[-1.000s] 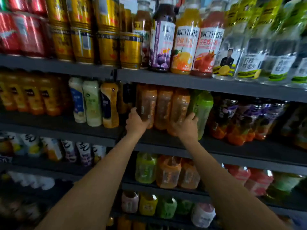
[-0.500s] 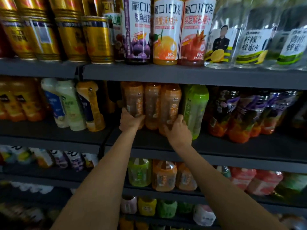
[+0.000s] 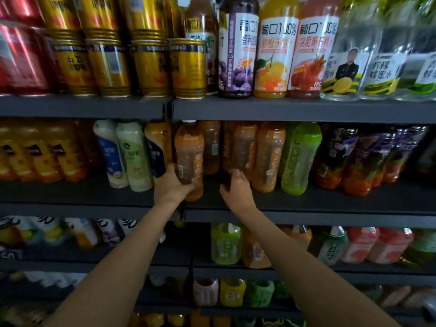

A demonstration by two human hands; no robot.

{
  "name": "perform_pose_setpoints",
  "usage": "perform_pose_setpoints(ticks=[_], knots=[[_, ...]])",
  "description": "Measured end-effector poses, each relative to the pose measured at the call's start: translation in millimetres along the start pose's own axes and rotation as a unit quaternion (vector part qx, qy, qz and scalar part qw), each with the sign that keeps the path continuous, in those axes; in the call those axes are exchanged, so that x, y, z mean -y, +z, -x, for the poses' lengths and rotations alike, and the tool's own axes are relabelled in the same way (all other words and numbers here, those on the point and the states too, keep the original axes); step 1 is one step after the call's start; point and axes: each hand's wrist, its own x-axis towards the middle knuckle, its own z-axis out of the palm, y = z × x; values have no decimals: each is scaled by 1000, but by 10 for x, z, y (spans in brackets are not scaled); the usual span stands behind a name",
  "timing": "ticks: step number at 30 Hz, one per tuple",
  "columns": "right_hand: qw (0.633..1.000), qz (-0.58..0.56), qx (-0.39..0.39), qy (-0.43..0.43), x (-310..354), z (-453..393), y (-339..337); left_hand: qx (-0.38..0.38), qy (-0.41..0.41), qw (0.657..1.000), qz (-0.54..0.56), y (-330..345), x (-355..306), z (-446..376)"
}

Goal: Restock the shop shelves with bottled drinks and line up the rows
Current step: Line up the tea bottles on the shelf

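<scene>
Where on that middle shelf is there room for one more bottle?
A dark gap opens between the orange bottle gripped by the left hand and the next orange bottle, where the right hand reaches. Elsewhere, bottles stand packed.

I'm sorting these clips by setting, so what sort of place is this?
Most likely a small shop's drinks aisle. Dark shelves run in tiers, packed with gold cans and labelled juice bottles, and the left hand grips an orange bottle at the row's front.

Shelf boards (image 3: 295,109): dark grey | cans (image 3: 151,64) above: gold, dark lettering | cans (image 3: 21,57) above, far left: red | held bottle (image 3: 190,156): orange-brown, white cap | neighbouring bottle (image 3: 299,159): bright green
</scene>
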Motion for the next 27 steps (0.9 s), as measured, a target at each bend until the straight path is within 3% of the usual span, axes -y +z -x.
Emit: perform_pose_setpoints(ticks=[4,10,14,20,23,27], knots=[[999,-33,17,36,53,-220,172,28,24,999,21,-20,33,-82],[991,-111,-50,52,164,-744,316,74,57,995,19,-68,80,-217],[993,-56,-73,71,281,-983,500,77,67,994,25,-69,123,-256],[989,-77,-105,65,298,-987,462,78,66,993,57,-157,211,-167],[989,-127,-67,42,260,-845,361,90,73,992,57,-190,188,-165],[974,-206,72,59,87,-704,42,107,71,991,47,-213,189,-191]])
